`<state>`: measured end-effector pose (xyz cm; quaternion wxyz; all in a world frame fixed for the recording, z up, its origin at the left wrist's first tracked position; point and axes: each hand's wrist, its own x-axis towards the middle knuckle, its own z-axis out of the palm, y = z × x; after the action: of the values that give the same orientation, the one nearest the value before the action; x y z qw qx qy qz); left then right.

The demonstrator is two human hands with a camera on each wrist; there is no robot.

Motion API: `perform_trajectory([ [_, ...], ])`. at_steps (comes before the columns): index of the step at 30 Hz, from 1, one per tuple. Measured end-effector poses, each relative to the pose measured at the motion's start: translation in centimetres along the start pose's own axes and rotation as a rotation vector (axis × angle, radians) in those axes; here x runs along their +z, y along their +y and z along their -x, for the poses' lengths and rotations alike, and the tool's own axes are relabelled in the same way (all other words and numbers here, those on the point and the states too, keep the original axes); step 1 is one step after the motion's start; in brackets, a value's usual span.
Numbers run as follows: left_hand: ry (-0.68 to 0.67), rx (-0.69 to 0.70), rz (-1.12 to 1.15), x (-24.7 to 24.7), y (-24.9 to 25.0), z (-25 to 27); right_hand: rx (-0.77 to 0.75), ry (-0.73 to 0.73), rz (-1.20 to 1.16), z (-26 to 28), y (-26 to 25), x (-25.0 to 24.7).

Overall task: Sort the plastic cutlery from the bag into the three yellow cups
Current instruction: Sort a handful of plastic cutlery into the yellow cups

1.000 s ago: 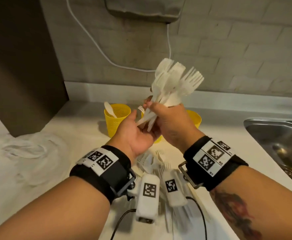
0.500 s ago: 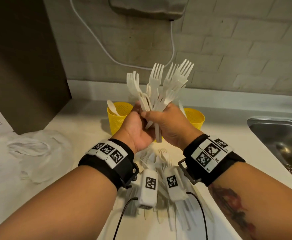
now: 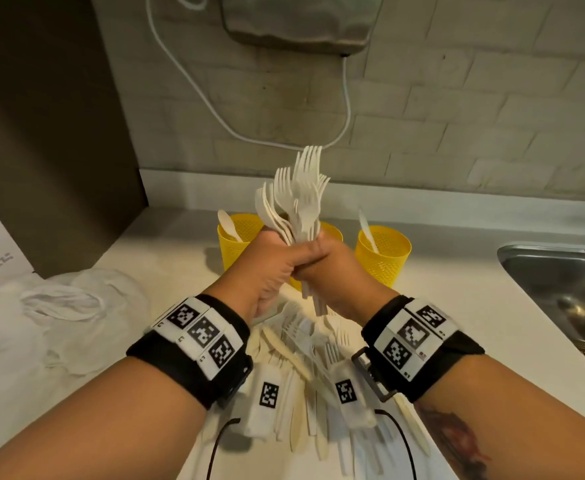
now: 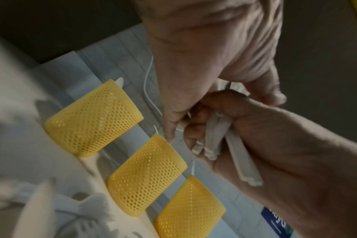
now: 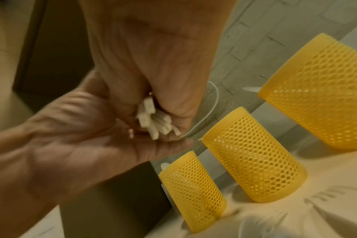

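Both hands are gripping one bundle of white plastic forks upright above the counter. The right hand is wrapping its fingers tight round the handles, tines pointing up, handle ends sticking out below the fist. The left hand is pressing against the right, fingers curling round the same handles, thumb lying across the front; in the left wrist view its curled fingers are closing on the stems. Right behind the hands the middle yellow cup is standing mostly hidden by the bundle; contents cannot be told. The left yellow cup is holding one white spoon leaning on its rim. The right yellow cup is holding one white knife leaning. All three mesh cups are standing in a row near the tiled wall. Under the wrists a loose pile of unsorted cutlery, forks and knives, is lying on the white counter. The crumpled clear plastic bag is lying to the left of the pile. A steel sink is sitting at the right edge. A white cable is hanging on the wall under a grey box.
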<state>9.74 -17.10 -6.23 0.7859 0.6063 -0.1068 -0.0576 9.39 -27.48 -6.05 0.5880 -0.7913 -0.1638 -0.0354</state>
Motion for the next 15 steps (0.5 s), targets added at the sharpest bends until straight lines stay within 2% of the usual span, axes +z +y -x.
perform_trajectory([
  [3, 0.204, -0.022, 0.029, 1.0, -0.6, -0.6, 0.014, 0.010, 0.154, 0.0, -0.2, 0.7],
  [6, 0.310, 0.005, 0.054, 1.1, -1.2, -1.3, 0.052, 0.072, 0.162, 0.5, 0.5, 0.8],
  [8, 0.348, 0.024, 0.102, 0.8, -0.9, -1.9, 0.199, 0.133, -0.018, 0.9, 1.0, 0.1],
  [11, 0.377, 0.085, 0.175, 0.1, 0.1, -2.7, 0.441, 0.029, -0.430, 1.5, 1.7, -0.8],
  [13, 0.405, 0.137, 0.201, -0.3, 0.4, -3.0, 0.504, -0.037, -0.641, 1.9, 1.4, -1.1],
  [15, 0.398, 0.160, 0.171, -0.4, -0.1, -2.9, 0.495, -0.092, -0.761, 1.9, 0.1, -1.2],
])
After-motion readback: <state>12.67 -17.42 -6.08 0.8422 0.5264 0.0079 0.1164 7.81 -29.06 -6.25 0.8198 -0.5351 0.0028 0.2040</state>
